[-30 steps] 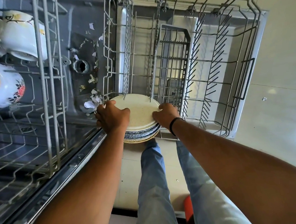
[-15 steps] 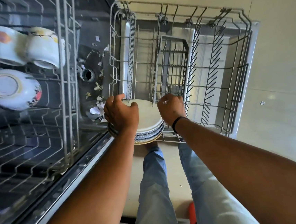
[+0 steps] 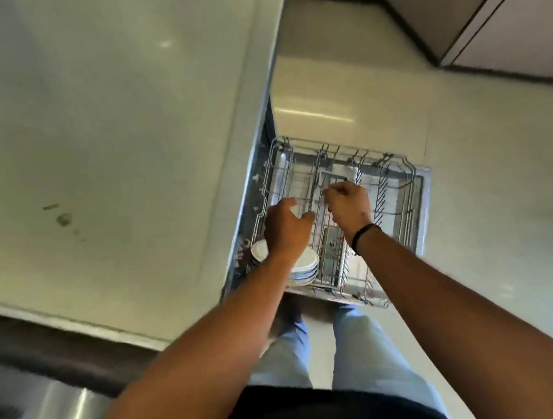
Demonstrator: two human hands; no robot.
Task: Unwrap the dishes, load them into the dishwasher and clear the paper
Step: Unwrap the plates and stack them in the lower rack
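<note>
The fingers (image 3: 297,215) of the left hand (image 3: 285,230) are loosely bent and spread, holding nothing, while those of the right hand (image 3: 349,207) are curled into a loose fist above the wire; whether they pinch anything cannot be told through the blur. After them, by size: the pale countertop (image 3: 108,124) fills the upper left of the view, its long right edge running down from the top toward the dishwasher and its near edge crossing low on the left, with a dark band and a strip of shiny metal below it. The light tiled floor (image 3: 484,172) takes up the right side and lies open beyond the rack's far and right edges, bounded at the top right by cabinet fronts (image 3: 502,12). The lower rack (image 3: 398,194) is pulled out over the open door, its wire rim standing clear of the counter's edge on the left and of the floor on the other sides; most of its tines to the right stand free. Both forearms reach forward over the person's legs, a dark band (image 3: 363,234) on the right wrist. The stack of plates (image 3: 306,269) sits in the near left corner of the rack, just under the left wrist, apart from both hands. A small white dish (image 3: 259,248) shows just left of the wrist, beside the rack's left rim.
</note>
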